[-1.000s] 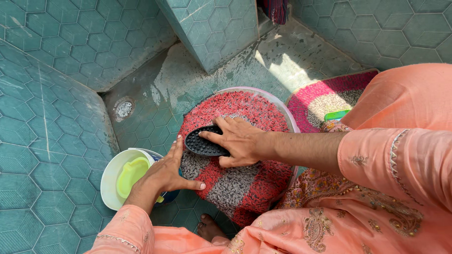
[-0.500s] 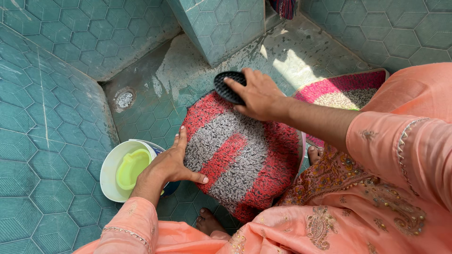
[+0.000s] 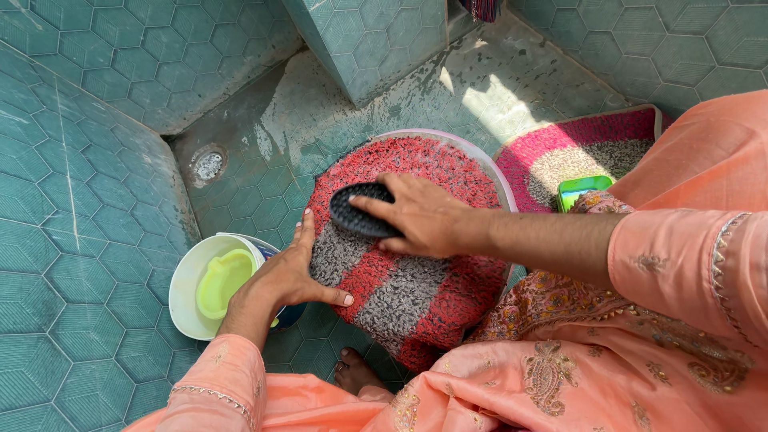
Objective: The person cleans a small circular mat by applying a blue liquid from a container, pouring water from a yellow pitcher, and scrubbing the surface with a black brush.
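Head-worn view, steeply downward, close over the tiled floor (image 3: 96,264).

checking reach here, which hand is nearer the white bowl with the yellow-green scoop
Left. The left hand lies flat on the mat's edge right beside the white bowl; the right hand, gripping the black brush, is farther off over the mat.

A home washing area: wet teal hexagon-tiled floor (image 3: 120,240), a floor drain (image 3: 209,166), a plastic bucket (image 3: 188,300).

Shaggy cloth mat (image 3: 400,280), matt rubbery brush (image 3: 356,210), wet tiles (image 3: 96,200)
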